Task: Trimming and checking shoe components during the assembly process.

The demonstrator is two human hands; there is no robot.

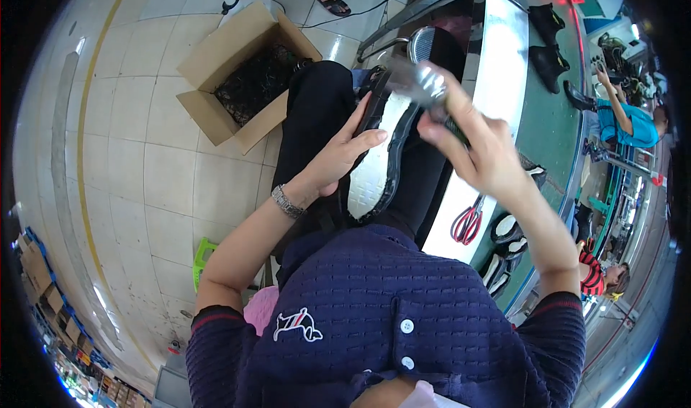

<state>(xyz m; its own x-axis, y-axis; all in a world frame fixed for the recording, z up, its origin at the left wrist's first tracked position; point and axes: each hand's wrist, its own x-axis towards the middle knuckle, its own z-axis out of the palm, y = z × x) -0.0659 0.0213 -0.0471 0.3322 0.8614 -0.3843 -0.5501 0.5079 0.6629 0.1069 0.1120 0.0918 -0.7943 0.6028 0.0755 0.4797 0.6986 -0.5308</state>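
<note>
You held a black shoe (378,152) sole-up on your lap and worked on it with a metal tool (425,84).

Your left hand (338,156) lay flat against the shoe's side, fingers stretched and pressing, not closed around it, probably to keep it from turning. Your right hand (479,152), at 1 o'clock from the shoe, had its fingers closed around the blurred silvery tool, whose head met the heel end of the pale sole. At 10 o'clock on the floor stood an open brown cardboard box (241,73) with dark pieces inside. At 4 o'clock, red-handled scissors (468,224) lay on the desk (504,62), near your right hand.
</note>
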